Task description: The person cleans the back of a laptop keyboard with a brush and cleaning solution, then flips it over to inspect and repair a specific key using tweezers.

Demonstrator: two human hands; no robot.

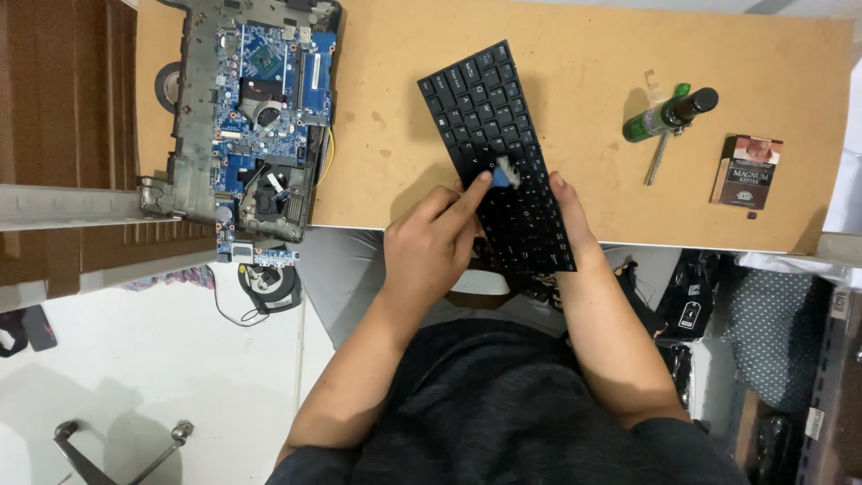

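Keyboard (496, 153) judged light, thin, flexible; best held by edges. Steadied at lower edge by right hand (573, 220), grip unclear. Blue tool (501, 175) pinched in left hand (429, 247).

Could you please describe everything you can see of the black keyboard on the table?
The black keyboard is a thin, loose laptop-type panel of dark plastic-looking keys with pale legends. It lies flat and skewed on the tan table, its near end past the table's front edge. The right hand steadies its right edge, thumb on the keys. The left hand presses a small blue-and-grey tool to the keys near the middle. Whether any keys are missing cannot be told.
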